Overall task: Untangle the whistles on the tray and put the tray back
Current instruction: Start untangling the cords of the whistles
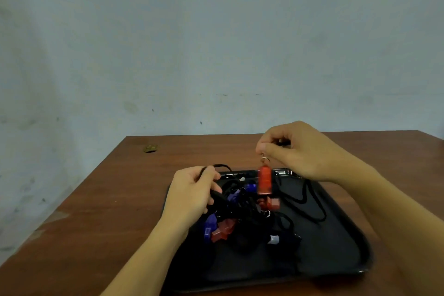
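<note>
I see the right hand [295, 151] raised above the tray [336, 243], pinching a dangling red whistle [264, 181] by its ring, while the left hand [192, 193] grips black cords [217, 196].

Hanging red whistle [264, 180] blurred; cords [242, 218] indistinct.

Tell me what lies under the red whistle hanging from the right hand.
Below the hanging red whistle sits another red whistle among tangled black cords on the black tray. The cords hide whatever lies beneath them. The right hand pinches its ring.
</note>
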